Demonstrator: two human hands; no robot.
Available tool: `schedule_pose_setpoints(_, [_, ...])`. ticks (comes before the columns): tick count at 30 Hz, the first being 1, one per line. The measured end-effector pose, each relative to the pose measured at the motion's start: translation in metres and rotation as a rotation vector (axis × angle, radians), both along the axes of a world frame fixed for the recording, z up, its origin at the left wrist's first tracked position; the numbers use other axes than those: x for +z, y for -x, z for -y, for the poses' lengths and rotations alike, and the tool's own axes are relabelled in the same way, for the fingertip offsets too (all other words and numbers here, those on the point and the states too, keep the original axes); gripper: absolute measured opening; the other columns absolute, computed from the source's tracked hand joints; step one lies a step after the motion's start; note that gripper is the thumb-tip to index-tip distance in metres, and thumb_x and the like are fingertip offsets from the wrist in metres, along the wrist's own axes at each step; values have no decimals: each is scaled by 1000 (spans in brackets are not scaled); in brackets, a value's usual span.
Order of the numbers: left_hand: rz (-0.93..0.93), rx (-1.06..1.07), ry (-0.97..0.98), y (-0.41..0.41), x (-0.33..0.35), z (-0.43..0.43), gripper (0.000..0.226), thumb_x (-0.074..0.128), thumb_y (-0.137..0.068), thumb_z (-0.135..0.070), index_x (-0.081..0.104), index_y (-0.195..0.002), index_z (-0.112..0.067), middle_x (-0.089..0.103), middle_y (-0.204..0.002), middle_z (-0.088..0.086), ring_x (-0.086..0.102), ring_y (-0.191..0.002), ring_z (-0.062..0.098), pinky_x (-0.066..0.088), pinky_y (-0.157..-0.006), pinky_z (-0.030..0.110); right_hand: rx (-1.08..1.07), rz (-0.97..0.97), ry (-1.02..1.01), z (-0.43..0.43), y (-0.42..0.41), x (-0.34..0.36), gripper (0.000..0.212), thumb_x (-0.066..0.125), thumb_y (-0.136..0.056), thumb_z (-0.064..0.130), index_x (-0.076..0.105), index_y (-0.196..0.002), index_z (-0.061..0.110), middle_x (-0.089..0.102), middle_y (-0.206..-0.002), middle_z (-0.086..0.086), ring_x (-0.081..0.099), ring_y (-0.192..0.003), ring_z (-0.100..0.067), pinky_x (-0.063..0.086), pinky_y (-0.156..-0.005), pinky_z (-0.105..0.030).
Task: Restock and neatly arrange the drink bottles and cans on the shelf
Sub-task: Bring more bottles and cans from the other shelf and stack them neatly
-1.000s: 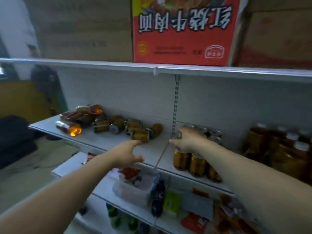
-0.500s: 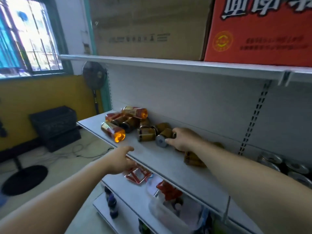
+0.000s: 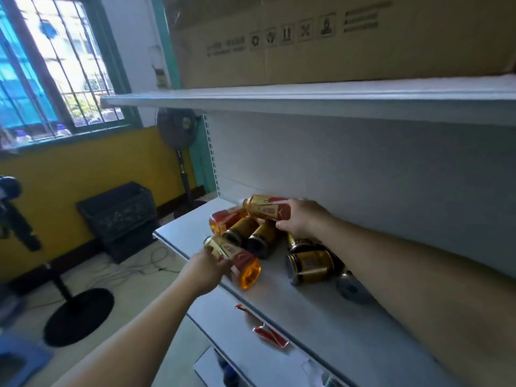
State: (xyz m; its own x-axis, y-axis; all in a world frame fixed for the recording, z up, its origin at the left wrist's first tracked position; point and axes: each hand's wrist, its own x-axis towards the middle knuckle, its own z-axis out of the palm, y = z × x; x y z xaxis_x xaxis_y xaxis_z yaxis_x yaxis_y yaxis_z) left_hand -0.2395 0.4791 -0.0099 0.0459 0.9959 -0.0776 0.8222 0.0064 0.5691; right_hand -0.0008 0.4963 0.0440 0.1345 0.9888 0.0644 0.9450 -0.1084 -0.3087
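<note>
Left hand (image 3: 205, 270), right hand (image 3: 303, 219) now grip bottles (image 3: 266, 210).

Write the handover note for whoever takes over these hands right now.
Left hand: grips the front bottle, which lies at the shelf edge.
Right hand: grips the top bottle of the pile.
Pile: a third bottle and several cans lie on their sides near the shelf's left end.
Done: nothing in view stands upright yet.
Left: stand every bottle and can up and line them in rows.
</note>
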Motion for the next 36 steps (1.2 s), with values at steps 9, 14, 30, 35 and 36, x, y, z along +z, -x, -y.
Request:
schedule_pose_setpoints(9, [191, -95, 358, 10, -25, -112, 90, 56, -78, -67, 19, -144, -18, 48, -136, 15, 53, -114, 33, 48, -95, 46, -109, 396, 81, -95, 32, -32, 88, 61, -75, 64, 27, -144, 19, 41, -142, -11, 39, -127, -32, 32, -101, -49])
schedule_pose_setpoints(14, [314, -149, 402, 14, -32, -123, 89, 65, -78, -56, 17, -147, -28, 52, -131, 10, 58, -108, 27, 51, -93, 41, -179, 455, 49, -106, 33, -43, 79, 66, -79, 52, 27, -141, 22, 43, -138, -9, 37, -126, -31, 30, -98, -49])
schedule_pose_setpoints(30, [618, -398, -19, -41, -17, -22, 76, 79, -69, -30, 28, -112, -67, 50, -104, -28, 55, -97, 4, 43, -66, 15, -333, -1129, -664, 92, 1, -69, 40, 76, -70, 29, 63, -107, 20, 72, -94, 3, 68, -88, -11, 50, -69, -18])
schedule_pose_setpoints(35, [926, -319, 136, -59, -18, 3, 66, 74, -76, -13, 39, -119, -47, 60, -100, -11, 59, -85, 5, 46, -60, 21, -490, -1658, -503, 156, -3, -89, 72, 73, -56, 43, 56, -124, 26, 73, -102, -4, 72, -86, -21, 56, -59, -33])
schedule_pose_setpoints(36, [1023, -290, 214, -64, -15, 8, 59, 69, -80, -10, 41, -122, -40, 62, -102, -3, 63, -86, 12, 50, -60, 27, -508, -1660, -495, 166, -3, -89, 74, 73, -56, 44, 55, -126, 26, 73, -103, -4, 71, -87, -22, 56, -60, -34])
